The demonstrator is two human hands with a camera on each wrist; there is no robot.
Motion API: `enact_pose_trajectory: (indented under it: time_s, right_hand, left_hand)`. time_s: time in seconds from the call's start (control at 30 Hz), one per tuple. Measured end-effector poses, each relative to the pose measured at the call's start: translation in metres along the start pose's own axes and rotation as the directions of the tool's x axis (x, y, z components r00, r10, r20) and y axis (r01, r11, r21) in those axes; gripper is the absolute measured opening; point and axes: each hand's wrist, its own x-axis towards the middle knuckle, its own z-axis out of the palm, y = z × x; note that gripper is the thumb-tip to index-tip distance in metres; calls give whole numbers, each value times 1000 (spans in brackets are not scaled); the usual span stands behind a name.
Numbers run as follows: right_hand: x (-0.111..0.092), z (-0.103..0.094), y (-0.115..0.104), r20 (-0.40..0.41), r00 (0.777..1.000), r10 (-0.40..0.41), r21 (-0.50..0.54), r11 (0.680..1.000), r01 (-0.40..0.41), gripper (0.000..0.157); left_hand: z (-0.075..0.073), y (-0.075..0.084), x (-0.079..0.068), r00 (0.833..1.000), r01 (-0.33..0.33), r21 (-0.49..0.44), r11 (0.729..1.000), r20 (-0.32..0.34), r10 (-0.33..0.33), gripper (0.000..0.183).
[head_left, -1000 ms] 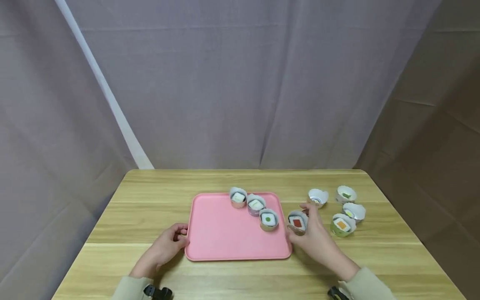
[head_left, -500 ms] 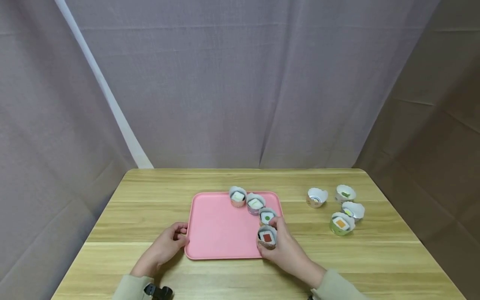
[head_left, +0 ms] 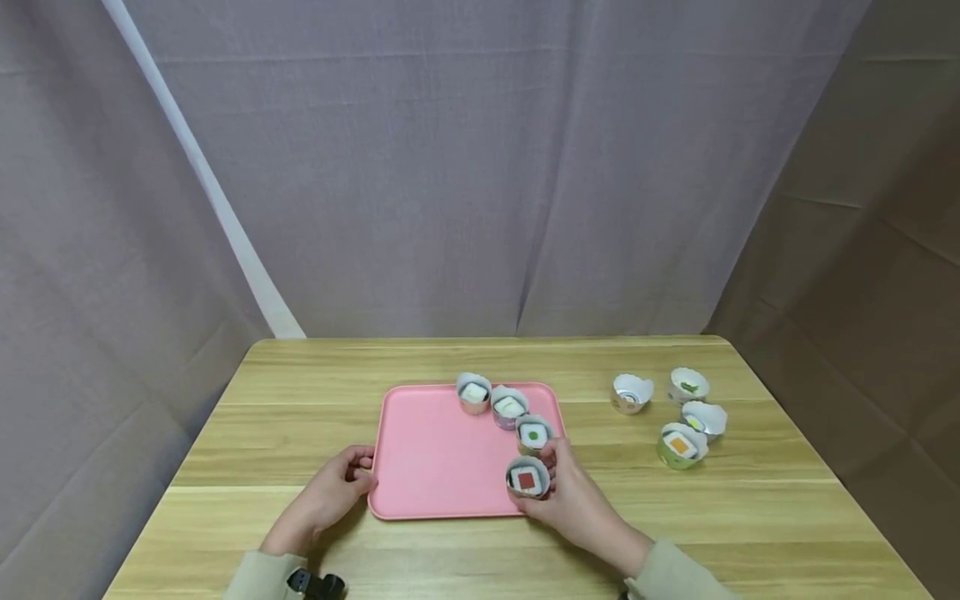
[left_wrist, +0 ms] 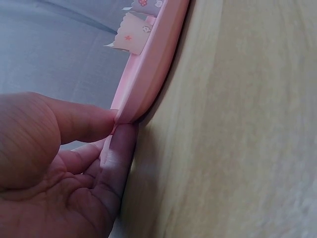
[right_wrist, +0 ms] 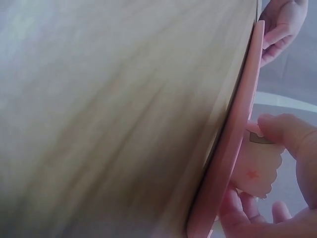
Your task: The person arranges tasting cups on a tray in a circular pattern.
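Note:
My right hand [head_left: 581,507] holds a scalloped paper cup [head_left: 527,478] at the tray's front right corner, thumb on the near side and fingers on the far side. A white square piece with a red centre lies in this cup. In the right wrist view the cup's wall [right_wrist: 255,171] stands right at the tray's edge. My left hand [head_left: 332,495] pinches the left rim of the pink tray [head_left: 442,467]; the left wrist view has the thumb on top and a finger underneath. Behind the held cup, a cup with a green-dotted piece [head_left: 533,435] stands on the tray.
Two more filled cups, one orange [head_left: 473,393] and one purple [head_left: 510,408], continue the row toward the tray's back edge. On the wooden table [head_left: 615,542] at right stand several other cups, among them a green cup [head_left: 681,447] and a white cup [head_left: 632,393].
My right hand has carried the red-centred cup leftward from beside the tray to its front right corner, shifting it slightly left and nearer lately. The left hand has stayed at the rim.

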Motion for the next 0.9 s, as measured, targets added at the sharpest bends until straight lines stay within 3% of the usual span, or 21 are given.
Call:
enact_pose_trajectory:
  time_s: [0.23,0.9]
  right_hand:
    - [3,-1,1,27,999,43,77,996,-44,64]
    - [7,-1,3,68,996,58,90,994,-64,59]
  left_hand:
    - [0,-1,0,1000,0,5,1000,-6,0,38]
    - [0,-1,1,1000,0,9,1000,1,0,36]
